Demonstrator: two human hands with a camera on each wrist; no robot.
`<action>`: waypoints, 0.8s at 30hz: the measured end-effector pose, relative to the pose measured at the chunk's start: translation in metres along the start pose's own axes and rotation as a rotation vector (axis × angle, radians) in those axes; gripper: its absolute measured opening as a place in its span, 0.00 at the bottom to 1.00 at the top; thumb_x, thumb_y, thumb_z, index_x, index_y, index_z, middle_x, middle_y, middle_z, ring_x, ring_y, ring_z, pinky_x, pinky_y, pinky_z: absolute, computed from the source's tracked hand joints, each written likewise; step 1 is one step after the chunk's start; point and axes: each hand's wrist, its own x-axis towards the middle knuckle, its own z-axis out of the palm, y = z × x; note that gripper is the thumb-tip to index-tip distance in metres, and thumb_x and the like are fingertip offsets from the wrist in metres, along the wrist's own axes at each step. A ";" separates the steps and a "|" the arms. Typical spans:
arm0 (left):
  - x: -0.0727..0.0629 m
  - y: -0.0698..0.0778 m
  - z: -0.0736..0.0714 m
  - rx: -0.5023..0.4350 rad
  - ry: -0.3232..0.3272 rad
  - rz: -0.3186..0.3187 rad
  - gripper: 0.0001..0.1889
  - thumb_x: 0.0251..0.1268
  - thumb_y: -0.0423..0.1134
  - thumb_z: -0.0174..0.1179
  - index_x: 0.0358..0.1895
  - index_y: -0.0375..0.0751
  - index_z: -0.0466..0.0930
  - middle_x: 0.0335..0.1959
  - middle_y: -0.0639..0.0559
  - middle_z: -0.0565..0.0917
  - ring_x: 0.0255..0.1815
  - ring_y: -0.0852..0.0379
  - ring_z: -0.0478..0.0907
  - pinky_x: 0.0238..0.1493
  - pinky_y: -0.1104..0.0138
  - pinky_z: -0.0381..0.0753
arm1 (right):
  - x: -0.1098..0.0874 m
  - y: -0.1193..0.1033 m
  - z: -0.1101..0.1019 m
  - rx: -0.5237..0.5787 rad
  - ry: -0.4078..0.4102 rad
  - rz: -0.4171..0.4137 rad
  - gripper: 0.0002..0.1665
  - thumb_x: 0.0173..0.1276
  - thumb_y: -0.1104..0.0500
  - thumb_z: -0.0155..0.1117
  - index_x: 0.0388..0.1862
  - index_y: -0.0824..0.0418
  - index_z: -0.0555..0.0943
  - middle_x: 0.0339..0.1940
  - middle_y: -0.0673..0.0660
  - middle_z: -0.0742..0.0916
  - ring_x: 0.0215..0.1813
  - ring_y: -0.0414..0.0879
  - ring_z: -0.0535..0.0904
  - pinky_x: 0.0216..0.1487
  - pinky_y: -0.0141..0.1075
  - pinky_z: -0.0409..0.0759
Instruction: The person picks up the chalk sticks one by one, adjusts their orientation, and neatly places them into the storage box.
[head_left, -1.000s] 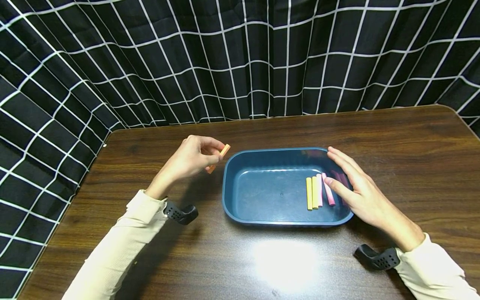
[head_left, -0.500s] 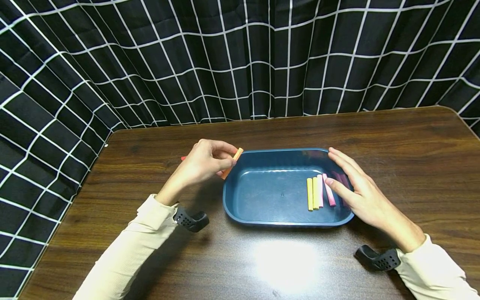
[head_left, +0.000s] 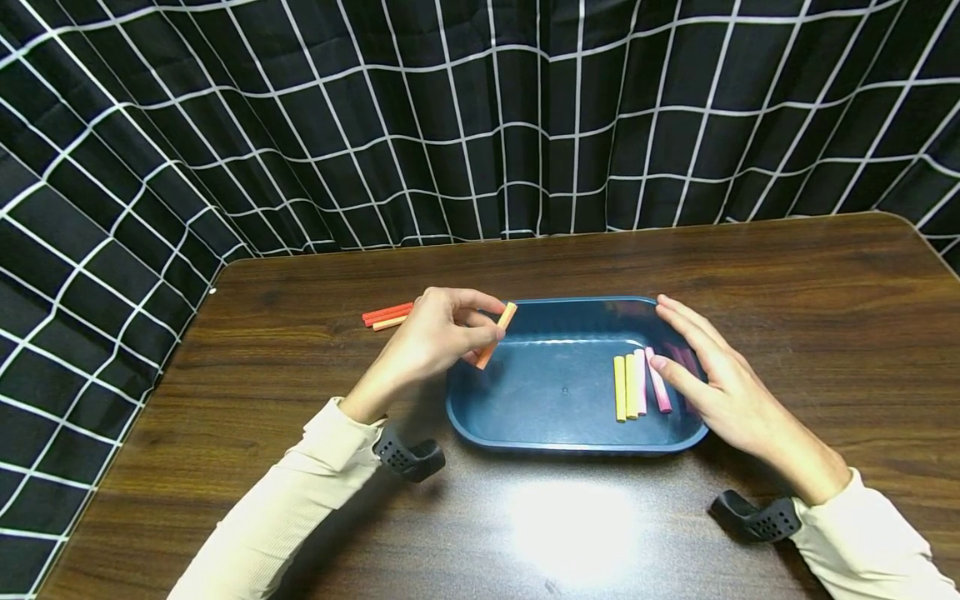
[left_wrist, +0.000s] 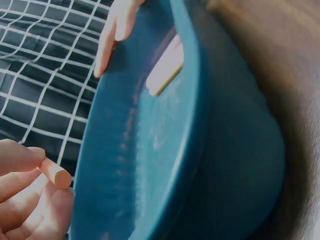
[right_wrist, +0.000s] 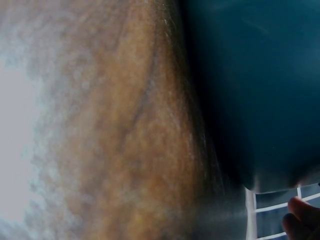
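Observation:
My left hand (head_left: 438,335) pinches an orange chalk stick (head_left: 487,353) between thumb and fingertips, over the left end of a blue plastic bin (head_left: 577,447). The left wrist view shows the round end of that chalk (left_wrist: 62,178) poking out from the fingers. My right hand (head_left: 723,387) rests on the bin's right end, fingers extended along the rim and thumb reaching inside. On the bin floor by that thumb lie two yellow chalk sticks (head_left: 619,389) side by side, with a pale pink one (head_left: 640,383) and a slanted deeper pink one (head_left: 658,383).
Red chalk sticks (head_left: 387,313) and a light orange one (head_left: 390,322) lie on the table left of the bin, partly behind the left hand. A black curtain with white grid lines (head_left: 517,125) hangs behind the brown wooden table (head_left: 810,275).
My left hand has moved right with the orange chalk, from beside the bin to over its left end. The red and light orange chalk on the table has come into view. The right hand stays put.

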 end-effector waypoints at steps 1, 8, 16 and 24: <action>0.000 0.000 0.002 -0.005 0.000 0.002 0.16 0.62 0.28 0.63 0.54 0.34 0.82 0.40 0.34 0.88 0.24 0.61 0.83 0.31 0.66 0.86 | 0.000 0.000 0.000 0.004 -0.003 0.003 0.37 0.73 0.57 0.59 0.78 0.56 0.60 0.80 0.60 0.63 0.79 0.29 0.52 0.77 0.31 0.51; 0.004 0.001 0.018 -0.001 -0.007 0.016 0.16 0.61 0.29 0.63 0.53 0.35 0.82 0.38 0.36 0.89 0.23 0.62 0.82 0.30 0.67 0.86 | 0.001 0.000 0.000 0.026 -0.023 0.021 0.38 0.73 0.57 0.59 0.79 0.57 0.59 0.80 0.61 0.61 0.81 0.53 0.54 0.74 0.65 0.52; 0.010 0.003 0.038 -0.021 -0.001 0.014 0.16 0.61 0.29 0.64 0.54 0.35 0.82 0.38 0.38 0.89 0.23 0.60 0.83 0.28 0.67 0.85 | 0.001 -0.001 0.000 0.022 -0.025 0.027 0.37 0.73 0.56 0.59 0.78 0.58 0.59 0.80 0.60 0.61 0.79 0.64 0.55 0.74 0.66 0.52; 0.012 0.004 0.054 -0.063 0.010 -0.006 0.16 0.62 0.29 0.65 0.54 0.34 0.81 0.39 0.38 0.89 0.20 0.62 0.82 0.27 0.66 0.85 | 0.001 -0.001 0.000 0.014 -0.019 0.023 0.37 0.74 0.56 0.59 0.78 0.58 0.59 0.80 0.60 0.62 0.80 0.58 0.55 0.77 0.58 0.53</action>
